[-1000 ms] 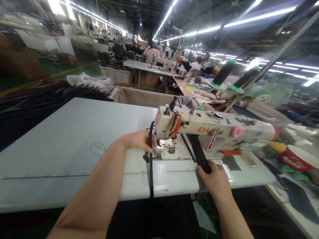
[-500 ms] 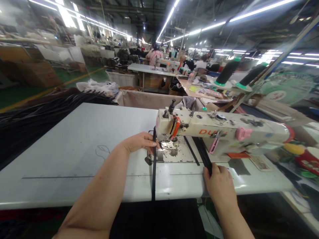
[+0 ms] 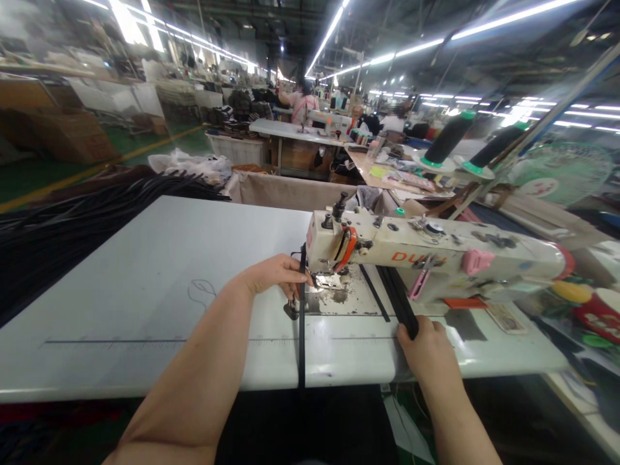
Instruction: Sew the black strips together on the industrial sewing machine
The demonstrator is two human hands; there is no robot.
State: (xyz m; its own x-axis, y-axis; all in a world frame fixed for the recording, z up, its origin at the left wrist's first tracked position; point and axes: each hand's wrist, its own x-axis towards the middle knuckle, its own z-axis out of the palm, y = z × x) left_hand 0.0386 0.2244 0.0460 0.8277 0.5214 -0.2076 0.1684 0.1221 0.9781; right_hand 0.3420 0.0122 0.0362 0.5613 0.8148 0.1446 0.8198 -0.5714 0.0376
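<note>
A white sewing machine [image 3: 411,242] stands on a pale table [image 3: 130,271]. My left hand [image 3: 285,274] is closed on a narrow black strap [image 3: 302,336] beside the needle area; the strap hangs over the table's front edge. My right hand [image 3: 423,339] is closed round the near end of a bundle of black straps [image 3: 397,294], which runs back under the machine's arm. Between the two, a short thin black strip [image 3: 374,294] lies by the worn metal plate [image 3: 339,296]. The fingertips of my left hand are partly hidden behind the strap.
A large heap of black straps [image 3: 97,219] lies left of the table. Behind the table is a cloth-lined bin [image 3: 290,188]. Black thread cones [image 3: 448,139] and a green fan [image 3: 562,171] are at the right. A person in pink [image 3: 303,106] is further back.
The view has shifted slightly. Both hands keep their holds in nearly the same places. The front end of the strap bundle shows a little more beside my right hand. The person behind has raised an arm.
</note>
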